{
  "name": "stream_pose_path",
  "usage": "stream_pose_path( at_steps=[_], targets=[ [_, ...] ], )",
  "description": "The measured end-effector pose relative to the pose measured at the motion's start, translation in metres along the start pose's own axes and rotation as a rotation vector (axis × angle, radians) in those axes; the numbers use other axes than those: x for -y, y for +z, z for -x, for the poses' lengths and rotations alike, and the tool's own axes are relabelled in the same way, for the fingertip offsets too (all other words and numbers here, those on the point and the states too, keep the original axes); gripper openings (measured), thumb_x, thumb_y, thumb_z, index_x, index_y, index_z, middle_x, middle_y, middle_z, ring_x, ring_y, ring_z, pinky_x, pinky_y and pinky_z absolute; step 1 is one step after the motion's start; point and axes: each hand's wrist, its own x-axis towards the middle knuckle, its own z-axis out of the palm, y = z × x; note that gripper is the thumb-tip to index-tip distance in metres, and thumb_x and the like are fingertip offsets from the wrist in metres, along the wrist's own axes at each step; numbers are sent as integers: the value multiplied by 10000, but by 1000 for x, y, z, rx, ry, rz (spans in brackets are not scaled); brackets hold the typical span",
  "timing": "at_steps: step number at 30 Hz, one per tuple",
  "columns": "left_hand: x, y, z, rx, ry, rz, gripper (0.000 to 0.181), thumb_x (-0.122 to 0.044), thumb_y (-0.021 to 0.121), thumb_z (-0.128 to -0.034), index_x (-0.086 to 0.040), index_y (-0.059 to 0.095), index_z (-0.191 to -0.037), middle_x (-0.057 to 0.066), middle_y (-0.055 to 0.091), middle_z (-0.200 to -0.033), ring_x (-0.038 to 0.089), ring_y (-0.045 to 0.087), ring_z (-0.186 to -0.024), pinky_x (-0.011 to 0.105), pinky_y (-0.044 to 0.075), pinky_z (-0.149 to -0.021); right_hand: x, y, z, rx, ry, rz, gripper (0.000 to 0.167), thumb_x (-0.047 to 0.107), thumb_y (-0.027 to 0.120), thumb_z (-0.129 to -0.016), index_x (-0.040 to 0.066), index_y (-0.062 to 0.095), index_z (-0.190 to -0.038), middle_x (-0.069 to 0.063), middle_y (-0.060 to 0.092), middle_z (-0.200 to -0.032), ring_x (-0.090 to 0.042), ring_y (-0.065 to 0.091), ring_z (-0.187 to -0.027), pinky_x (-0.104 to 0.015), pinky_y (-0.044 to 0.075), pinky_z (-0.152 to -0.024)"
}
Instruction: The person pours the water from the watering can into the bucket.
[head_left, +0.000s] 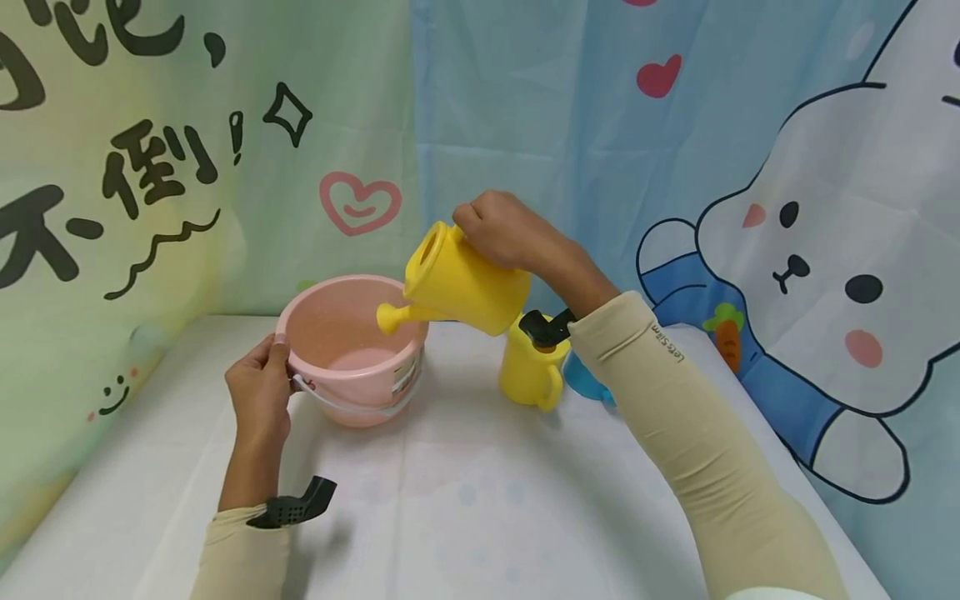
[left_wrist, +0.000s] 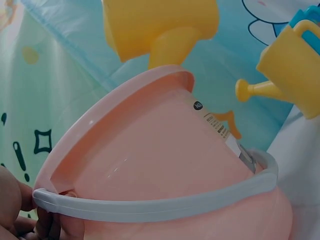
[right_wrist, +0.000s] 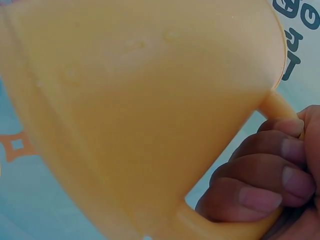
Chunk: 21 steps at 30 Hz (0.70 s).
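Observation:
A yellow watering can [head_left: 472,283] is tilted over a pink bucket [head_left: 352,383], its spout head above the bucket's opening. My right hand [head_left: 506,229] grips the can's handle from above; in the right wrist view the fingers [right_wrist: 255,195] curl round it. Whether water is running cannot be made out. My left hand [head_left: 261,383] holds the bucket's left rim, thumb on top, beside where the pale grey bail handle [left_wrist: 150,210] joins. That handle hangs down across the bucket's front. The bucket stands upright on the white table.
A second yellow watering can [head_left: 525,367] stands on the white table [head_left: 465,508], right of the bucket. Behind it a blue watering can [head_left: 585,379] is partly hidden by my right forearm. A printed curtain [head_left: 510,108] hangs along the back and sides.

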Motion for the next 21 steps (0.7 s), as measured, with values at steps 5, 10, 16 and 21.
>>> stream_pose_path(
  at_steps=[5,10,16,21],
  targets=[
    [-1,-1,-1,4,-20,10,484,-344,535,-1002,-87,520,-1411,156,582,-1080,113,557,-676,166,524,-545,-3,1,1,14,7,-16,489,255,274,-1024,107,357,-565,-30,286,-557,-190,278,-467,-296,311,-503],
    [-1,1,-2,3,-32,21,490,-349,540,-999,-96,515,-1418,163,582,-1123,117,568,-683,168,532,-556,-4,0,0,11,9,-2,481,252,270,-1032,96,377,-589,-38,299,-571,-198,298,-482,-297,330,-529],
    [-3,1,-2,7,-29,16,493,-351,536,-1000,-98,510,-1422,161,584,-1124,114,571,-688,168,534,-564,-3,-2,1,6,4,-17,479,251,276,-1027,96,372,-583,-42,301,-571,-201,303,-485,-302,325,-524],
    [-2,2,-2,-3,-26,9,487,-338,535,-1003,-84,510,-1418,155,584,-1093,112,554,-690,161,520,-544,-7,0,1,21,3,-56,475,255,284,-1017,91,401,-587,-50,345,-576,-211,380,-489,-298,364,-505]
  ],
)
